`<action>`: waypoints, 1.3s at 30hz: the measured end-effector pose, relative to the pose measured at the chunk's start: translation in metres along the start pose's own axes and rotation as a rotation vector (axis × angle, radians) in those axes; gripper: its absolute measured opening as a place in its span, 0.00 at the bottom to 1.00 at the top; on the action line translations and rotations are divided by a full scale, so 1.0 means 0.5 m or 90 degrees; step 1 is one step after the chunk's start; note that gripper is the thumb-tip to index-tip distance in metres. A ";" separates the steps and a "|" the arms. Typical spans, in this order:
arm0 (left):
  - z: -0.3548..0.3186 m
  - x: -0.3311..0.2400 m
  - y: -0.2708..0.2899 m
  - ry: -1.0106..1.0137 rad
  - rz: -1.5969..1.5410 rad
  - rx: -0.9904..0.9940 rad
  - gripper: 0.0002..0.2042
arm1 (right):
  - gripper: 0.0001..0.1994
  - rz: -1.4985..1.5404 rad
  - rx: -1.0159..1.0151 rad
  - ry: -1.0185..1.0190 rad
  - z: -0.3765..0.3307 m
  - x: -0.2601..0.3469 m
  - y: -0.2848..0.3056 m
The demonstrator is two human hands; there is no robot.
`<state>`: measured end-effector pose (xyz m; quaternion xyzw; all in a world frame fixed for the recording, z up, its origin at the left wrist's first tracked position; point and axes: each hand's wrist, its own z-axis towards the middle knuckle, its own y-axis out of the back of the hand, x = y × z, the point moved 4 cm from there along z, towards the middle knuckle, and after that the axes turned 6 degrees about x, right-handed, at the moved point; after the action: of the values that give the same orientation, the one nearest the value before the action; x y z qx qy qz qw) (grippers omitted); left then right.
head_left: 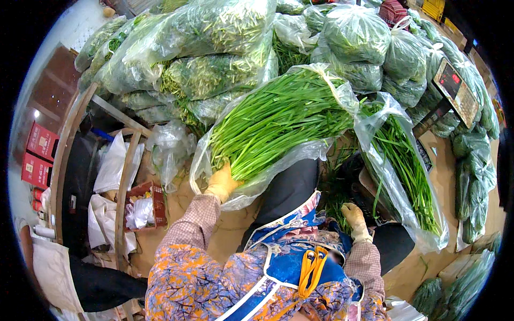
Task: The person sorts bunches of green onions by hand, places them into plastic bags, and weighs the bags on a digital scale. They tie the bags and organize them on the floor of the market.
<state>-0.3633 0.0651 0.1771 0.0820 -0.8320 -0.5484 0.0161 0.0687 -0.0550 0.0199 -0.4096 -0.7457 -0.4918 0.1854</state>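
Note:
My left hand (224, 183), in a yellowish glove, is closed at the lower left end of a big bundle of garlic chives (284, 115). The chives lie across an opened clear plastic bag (300, 152), whose edges surround them. A second clear bag of long green chives (409, 176) leans to the right. My right hand (354, 216), also gloved, is low near my right knee with its fingers curled. Loose green leaves (336, 206) are just left of it. What it holds, if anything, is hidden.
Filled clear bags of greens (214, 77) are piled along the back, and more bags (474, 182) stand at the right. A scale with a lit display (455, 85) rises at the right. Left are a wooden frame (128, 187), a red crate (155, 206) and crumpled plastic (171, 147).

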 end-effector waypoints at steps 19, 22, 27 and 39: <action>-0.121 -0.005 0.720 -0.298 -0.049 -0.852 0.09 | 0.19 0.019 0.023 0.040 -0.021 0.027 0.016; 0.005 0.082 0.635 -0.320 -0.488 -0.475 0.08 | 0.19 0.014 0.024 0.091 -0.026 0.073 0.010; 0.050 -0.066 0.303 -0.313 -1.033 0.206 0.22 | 0.18 0.123 0.082 0.137 -0.050 0.183 0.043; -0.134 -0.380 -0.079 -0.357 -1.319 0.623 0.15 | 0.41 0.555 0.328 0.209 -0.028 0.489 0.079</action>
<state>-0.1635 0.0183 0.1794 0.5925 -0.4646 0.0791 -0.6533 -0.0475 0.0447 0.2153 -0.5402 -0.5640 -0.2279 0.5814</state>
